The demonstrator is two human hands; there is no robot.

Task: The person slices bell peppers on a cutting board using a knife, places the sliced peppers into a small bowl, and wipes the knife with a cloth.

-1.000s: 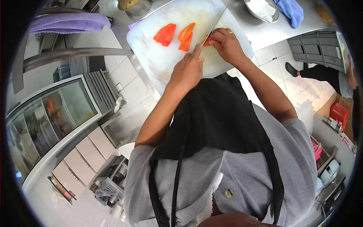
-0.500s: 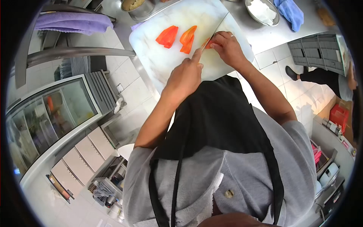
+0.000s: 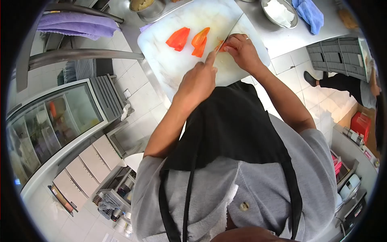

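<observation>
My left hand [image 3: 197, 80] is wrapped round the handle of a kitchen knife [image 3: 234, 27], with the index finger stretched along it. The blade slants up and right across the white cutting board [image 3: 157, 72]. Closed on a small piece of red-orange bell pepper [image 3: 221, 46], my right hand [image 3: 244, 52] rests beside the blade, a ring on one finger. The fingers partly hide that piece. To the left on the board lie a broad red pepper piece [image 3: 178, 39] and a narrower orange-red pepper piece [image 3: 198, 42].
Beyond the board stand a metal pot [image 3: 149, 10] and a metal bowl [image 3: 266, 4] with white contents, beside a blue cloth [image 3: 309, 14]. A purple towel [image 3: 76, 25] hangs over a rail at left. Another person's leg [image 3: 338, 82] shows at right, near a grey crate [image 3: 336, 56].
My left hand and the knife have shifted very slightly at the pepper piece. My right hand stays in nearly the same place. The loose pepper pieces have not moved.
</observation>
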